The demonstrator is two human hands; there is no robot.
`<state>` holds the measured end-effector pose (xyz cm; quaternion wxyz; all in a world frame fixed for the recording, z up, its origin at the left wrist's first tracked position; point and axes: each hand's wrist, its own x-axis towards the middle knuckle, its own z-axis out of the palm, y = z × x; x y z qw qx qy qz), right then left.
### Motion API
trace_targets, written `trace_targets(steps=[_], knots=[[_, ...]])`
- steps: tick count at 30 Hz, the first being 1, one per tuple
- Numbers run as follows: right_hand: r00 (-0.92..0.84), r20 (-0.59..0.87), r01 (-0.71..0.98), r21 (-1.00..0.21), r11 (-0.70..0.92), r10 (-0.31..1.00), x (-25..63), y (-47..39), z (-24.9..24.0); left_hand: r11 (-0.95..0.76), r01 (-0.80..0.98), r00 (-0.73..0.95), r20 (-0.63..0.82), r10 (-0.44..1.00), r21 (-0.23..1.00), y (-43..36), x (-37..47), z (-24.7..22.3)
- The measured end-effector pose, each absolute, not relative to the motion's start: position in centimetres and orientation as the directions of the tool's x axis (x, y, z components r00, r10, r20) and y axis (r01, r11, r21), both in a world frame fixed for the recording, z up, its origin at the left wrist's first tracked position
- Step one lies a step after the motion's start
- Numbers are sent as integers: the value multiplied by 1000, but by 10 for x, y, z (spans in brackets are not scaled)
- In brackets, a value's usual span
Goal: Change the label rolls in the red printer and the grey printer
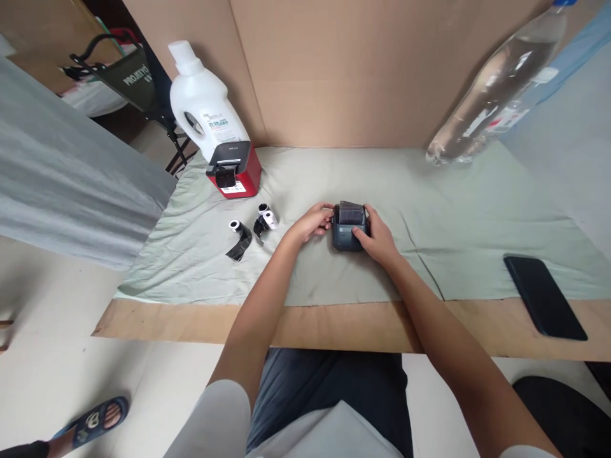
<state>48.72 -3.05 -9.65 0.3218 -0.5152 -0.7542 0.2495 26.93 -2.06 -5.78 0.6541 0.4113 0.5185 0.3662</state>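
Note:
A small dark portable printer (348,238) lies on the green cloth in front of me, a dark, glossy flap or strip showing at its top. My right hand (380,238) grips its right side, thumb over the front face and fingers along the far edge. At the printer's left edge is my left hand (315,221), its fingers curled and the tips against the side. Left of that hand lie small black-and-white rolls: one roll (240,239) with a loose black strip, and a pair of rolls (265,219) close together.
A red-and-black printer (245,168) stands at the back left before a white detergent bottle (205,105). Clear plastic bottles (496,89) lean at the back right. A black phone (545,298) lies near the right front edge. Another person's slippered foot (102,420) shows on the floor.

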Motion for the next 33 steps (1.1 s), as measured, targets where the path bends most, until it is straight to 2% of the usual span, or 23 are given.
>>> trace_targets(steps=[3, 10, 33], knots=[[-271, 221, 613, -711, 345, 937, 488, -31, -94, 422, -25, 289, -398, 871, 906, -20, 260, -56], [-277, 213, 615, -710, 343, 937, 491, -33, -93, 446, 24, 344, -426, 837, 895, -15, 253, -56], [-273, 174, 673, -668, 317, 946, 485, -37, -90, 427, 75, 312, -428, 848, 901, -17, 258, -55]])
